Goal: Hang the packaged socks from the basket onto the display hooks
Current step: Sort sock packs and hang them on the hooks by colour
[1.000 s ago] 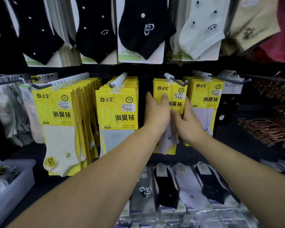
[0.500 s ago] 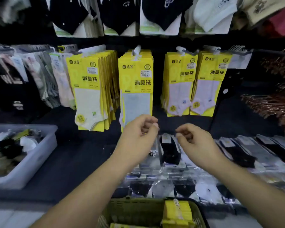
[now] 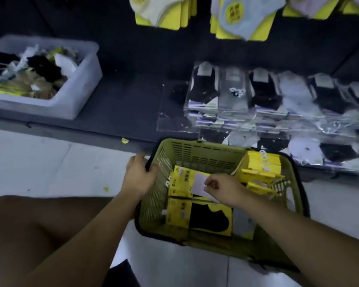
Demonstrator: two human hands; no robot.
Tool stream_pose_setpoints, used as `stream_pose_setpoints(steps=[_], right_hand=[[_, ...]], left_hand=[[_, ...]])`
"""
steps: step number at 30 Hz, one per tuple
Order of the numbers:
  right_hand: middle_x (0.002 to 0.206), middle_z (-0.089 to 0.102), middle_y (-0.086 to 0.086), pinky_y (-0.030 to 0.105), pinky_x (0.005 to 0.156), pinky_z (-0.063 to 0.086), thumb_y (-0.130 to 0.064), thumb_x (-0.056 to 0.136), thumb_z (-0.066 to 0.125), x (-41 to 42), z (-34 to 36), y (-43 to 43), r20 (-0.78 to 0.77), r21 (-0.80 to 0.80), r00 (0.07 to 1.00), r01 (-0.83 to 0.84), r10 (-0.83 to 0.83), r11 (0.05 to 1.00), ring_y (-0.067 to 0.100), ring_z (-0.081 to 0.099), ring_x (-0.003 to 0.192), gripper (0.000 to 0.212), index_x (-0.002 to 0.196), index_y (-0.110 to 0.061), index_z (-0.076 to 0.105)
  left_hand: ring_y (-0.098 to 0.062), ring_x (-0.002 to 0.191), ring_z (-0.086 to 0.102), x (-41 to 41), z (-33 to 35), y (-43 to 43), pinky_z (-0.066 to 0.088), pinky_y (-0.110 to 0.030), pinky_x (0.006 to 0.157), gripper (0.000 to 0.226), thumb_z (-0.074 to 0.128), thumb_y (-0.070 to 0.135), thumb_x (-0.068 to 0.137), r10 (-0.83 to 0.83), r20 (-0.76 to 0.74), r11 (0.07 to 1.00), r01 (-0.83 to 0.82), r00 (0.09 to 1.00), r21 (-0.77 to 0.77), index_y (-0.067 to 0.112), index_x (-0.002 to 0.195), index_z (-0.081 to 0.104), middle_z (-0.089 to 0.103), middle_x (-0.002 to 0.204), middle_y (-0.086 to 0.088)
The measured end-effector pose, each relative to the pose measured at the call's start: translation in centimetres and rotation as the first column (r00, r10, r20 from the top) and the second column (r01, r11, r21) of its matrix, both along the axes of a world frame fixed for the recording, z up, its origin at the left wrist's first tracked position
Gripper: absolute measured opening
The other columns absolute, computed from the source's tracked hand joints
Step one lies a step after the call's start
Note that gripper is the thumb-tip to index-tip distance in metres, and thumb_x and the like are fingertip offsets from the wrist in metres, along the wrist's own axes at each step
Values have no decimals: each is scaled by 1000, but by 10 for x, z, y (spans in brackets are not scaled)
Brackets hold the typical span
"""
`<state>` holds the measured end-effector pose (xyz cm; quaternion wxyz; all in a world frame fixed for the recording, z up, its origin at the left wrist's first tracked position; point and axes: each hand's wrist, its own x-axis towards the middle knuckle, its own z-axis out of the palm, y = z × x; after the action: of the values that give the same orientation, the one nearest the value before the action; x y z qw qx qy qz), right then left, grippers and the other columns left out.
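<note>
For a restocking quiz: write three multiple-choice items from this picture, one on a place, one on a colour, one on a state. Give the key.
1. Where is the left hand?
A. on the left rim of the basket
B. raised to a display hook
C. behind the person's back

2. What colour is the basket?
A. red
B. white
C. green

3. In what state is the basket?
A. overturned
B. upright, with sock packs in it
C. upright and empty

Key:
1 A: the hand holds the left rim, thumb inside and fingers outside.
2 C: its slotted walls and rim are olive green.
3 B: its open top faces up and yellow sock packs lie inside, one of them under the right hand.
</note>
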<state>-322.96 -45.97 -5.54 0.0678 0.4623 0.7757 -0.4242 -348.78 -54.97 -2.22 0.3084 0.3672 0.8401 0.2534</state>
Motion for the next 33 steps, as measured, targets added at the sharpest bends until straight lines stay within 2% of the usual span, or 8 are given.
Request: stream_pose_setpoints(steps=[3, 10, 16, 20, 25, 28, 31, 33], right_hand=[[128, 64, 3, 38, 94, 51, -34, 100, 62, -5, -38, -11, 115, -84, 990, -69, 78, 994, 23, 61, 113, 33, 129, -18, 62], [152, 49, 2, 38, 107, 43, -46, 95, 63, -19, -96, -22, 282, -58, 917, -279, 284, 959, 29, 46, 136, 60, 147, -22, 48], [140, 58, 2, 35, 100, 43, -47, 90, 69, -21, -114, -32, 326, 57, 914, -273, 240, 960, 26, 51, 129, 49, 132, -23, 60], [125, 65, 2, 36, 94, 47, -46, 88, 72, -22, -119, -38, 264, 128, 948, -218, 178, 968, 25, 57, 116, 41, 121, -21, 68], [97, 67, -6, 29, 73, 40, -30, 94, 69, -21, -107, -32, 96, -110, 986, -128, 139, 986, 22, 59, 97, 6, 89, -28, 68], [74, 56, -13, 23, 63, 35, -21, 95, 69, -26, -80, -9, -35, -160, 999, 21, -27, 987, 16, 55, 81, 25, 74, -30, 59], [86, 71, -6, 29, 75, 47, -18, 96, 67, -32, -42, 12, -231, -346, 917, 235, -326, 908, 17, 67, 89, 9, 88, -20, 70], [100, 76, 3, 32, 86, 51, -13, 97, 65, -40, -19, 17, -354, -501, 799, 276, -486, 820, 20, 71, 99, 8, 95, -16, 73]], left_hand=[[-36, 106, 70, -2, -19, -23, 57, -50, 95, 28, 63, 35, 102, -11, 112, 1000, 14, 994, -27, 19, 125, 60, 75, 111, -9], [-17, 96, 70, -4, -42, -40, 56, -40, 87, 13, 62, 37, 103, 28, 181, 1000, -28, 983, -2, 31, 113, 55, 70, 98, 13], [-13, 93, 70, -6, -45, -38, 57, -41, 86, 12, 62, 38, 103, 33, 196, 999, -36, 980, 10, 31, 111, 55, 70, 98, 12], [-19, 96, 71, -5, -43, -38, 60, -47, 89, 17, 62, 37, 103, 40, 212, 999, -42, 976, 7, 26, 114, 57, 72, 101, 7], [-23, 104, 71, -5, -42, -37, 60, -51, 94, 26, 64, 32, 103, 26, 228, 1000, -26, 973, -5, 25, 125, 52, 71, 109, 5], [-28, 127, 60, 0, -34, -38, 52, -48, 107, 54, 71, 20, 98, -44, 42, 993, 40, 998, 111, 13, 145, 45, 58, 136, -7], [-26, 124, 56, 11, -21, -30, 51, -38, 101, 43, 71, 21, 95, -35, -215, 937, 107, 976, 332, 10, 134, 55, 48, 131, 1], [-14, 110, 63, 19, -9, -21, 52, -24, 89, 30, 67, 36, 96, -10, -88, 941, 39, 996, 337, 22, 122, 60, 56, 119, 11]])
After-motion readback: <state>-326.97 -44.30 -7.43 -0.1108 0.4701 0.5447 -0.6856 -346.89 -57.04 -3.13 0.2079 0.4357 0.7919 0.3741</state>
